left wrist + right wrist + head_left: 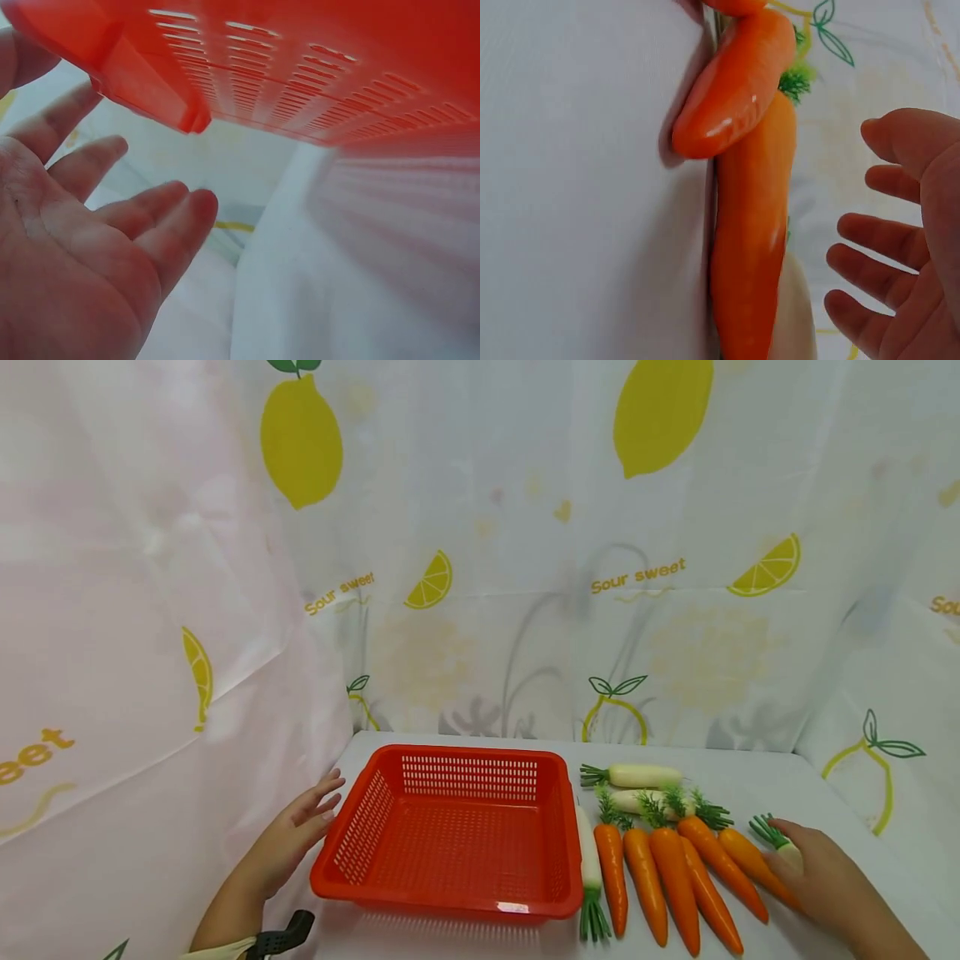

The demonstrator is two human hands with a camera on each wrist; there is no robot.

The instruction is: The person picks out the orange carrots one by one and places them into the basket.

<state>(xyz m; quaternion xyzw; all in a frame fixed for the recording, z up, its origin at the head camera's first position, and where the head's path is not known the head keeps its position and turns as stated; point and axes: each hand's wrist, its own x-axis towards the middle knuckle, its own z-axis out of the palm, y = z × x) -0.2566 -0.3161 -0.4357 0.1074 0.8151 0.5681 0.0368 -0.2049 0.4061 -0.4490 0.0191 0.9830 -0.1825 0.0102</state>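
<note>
A red plastic basket (442, 903) with slotted walls stands on the white table. My left hand (291, 839) is beside its left rim, fingers spread; in the left wrist view its fingertips (196, 206) hang below the rim, and whether the upper ones touch is unclear. At the far right, my right hand (832, 881) is over a white radish (787, 853) with a green top, partly covering it. The right wrist view shows that hand's fingers (877, 232) apart and holding nothing, near an orange carrot (754, 225) with the pale radish (795, 315) behind.
Several carrots (675, 885) with leafy tops lie fanned out right of the basket. One white radish (588, 852) lies along the basket's right side, and two more (645, 775) lie behind the carrots. A lemon-print curtain (480, 635) encloses the table's back and sides.
</note>
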